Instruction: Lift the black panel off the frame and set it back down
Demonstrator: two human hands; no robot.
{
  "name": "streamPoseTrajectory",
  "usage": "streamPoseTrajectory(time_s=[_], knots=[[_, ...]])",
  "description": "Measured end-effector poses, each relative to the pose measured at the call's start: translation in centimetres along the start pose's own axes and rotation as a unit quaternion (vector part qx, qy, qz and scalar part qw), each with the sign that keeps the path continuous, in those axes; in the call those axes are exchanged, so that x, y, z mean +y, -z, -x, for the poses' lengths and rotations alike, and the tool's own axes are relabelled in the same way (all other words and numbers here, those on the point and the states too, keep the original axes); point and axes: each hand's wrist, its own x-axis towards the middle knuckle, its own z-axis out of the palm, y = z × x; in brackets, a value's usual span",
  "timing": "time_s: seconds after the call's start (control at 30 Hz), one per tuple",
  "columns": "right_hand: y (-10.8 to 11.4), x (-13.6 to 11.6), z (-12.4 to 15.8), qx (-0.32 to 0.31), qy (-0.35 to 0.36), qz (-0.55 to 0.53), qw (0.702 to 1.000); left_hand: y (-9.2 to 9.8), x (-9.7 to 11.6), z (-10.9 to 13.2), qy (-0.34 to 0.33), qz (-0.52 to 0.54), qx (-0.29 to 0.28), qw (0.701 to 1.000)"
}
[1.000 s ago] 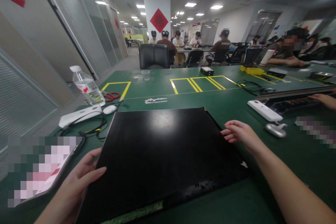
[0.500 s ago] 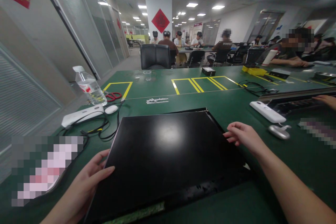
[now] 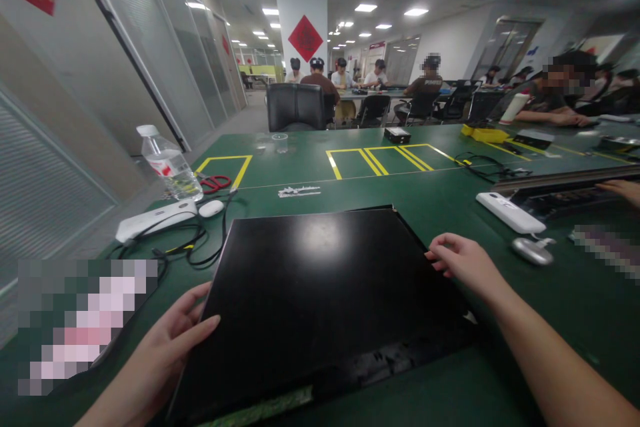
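Note:
A flat black LCD panel [image 3: 320,293] with a glossy face lies in front of me. Along its near edge runs a strip of green circuit board [image 3: 265,407]. Beneath it, a thin black frame [image 3: 411,225] shows at the far right corner and right side. My left hand [image 3: 175,333] grips the panel's left edge, thumb on top and the other fingers partly hidden under it. At the right edge, my right hand [image 3: 457,259] has its fingers curled against the rim of the panel and frame; the fingertips are partly hidden.
On the green table [image 3: 280,170] stand a water bottle [image 3: 169,163], red-handled scissors [image 3: 216,183], a white mouse [image 3: 211,208], black cables [image 3: 203,240] and a plastic cup [image 3: 280,142]. To the right are a white power bank [image 3: 510,212] and another person's hand [image 3: 623,190].
The panel has shifted slightly on the frame: less of the frame's far edge shows now, and the panel's far left corner sits a little farther away. Both hands keep nearly the same places.

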Motion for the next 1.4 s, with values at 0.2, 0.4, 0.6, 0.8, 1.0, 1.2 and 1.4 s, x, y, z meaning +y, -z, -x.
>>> streamPoseTrajectory(time_s=[0.2,0.4,0.6,0.8,1.0,1.2,1.4], knots=[[-0.6,-0.9,1.1,0.065,0.093,0.221,0.969,0.4,-0.3,-0.5,0.001,-0.005,-0.011,1.000],[-0.9,-1.3,1.6,0.053,0.090,0.267,0.958,0.4,-0.3,-0.4,0.004,-0.010,-0.020,1.000],[-1.4,-1.2,1.7,0.050,0.101,0.343,0.933,0.4,-0.5,-0.4,-0.011,-0.019,-0.022,1.000],[-1.3,-1.0,1.5,0.055,0.110,0.345,0.930,1.2,-1.0,-1.3,-0.012,-0.013,-0.045,0.999],[-1.3,-1.0,1.4,0.057,0.114,0.355,0.926,1.7,-1.0,-1.7,0.001,-0.008,-0.053,0.999],[-1.2,-1.2,1.5,0.052,0.114,0.348,0.929,1.6,-1.1,-1.4,-0.014,-0.016,-0.043,0.999],[-1.2,-1.2,1.4,0.044,0.113,0.350,0.929,3.0,-0.9,-2.0,-0.140,-0.175,-0.050,0.973]])
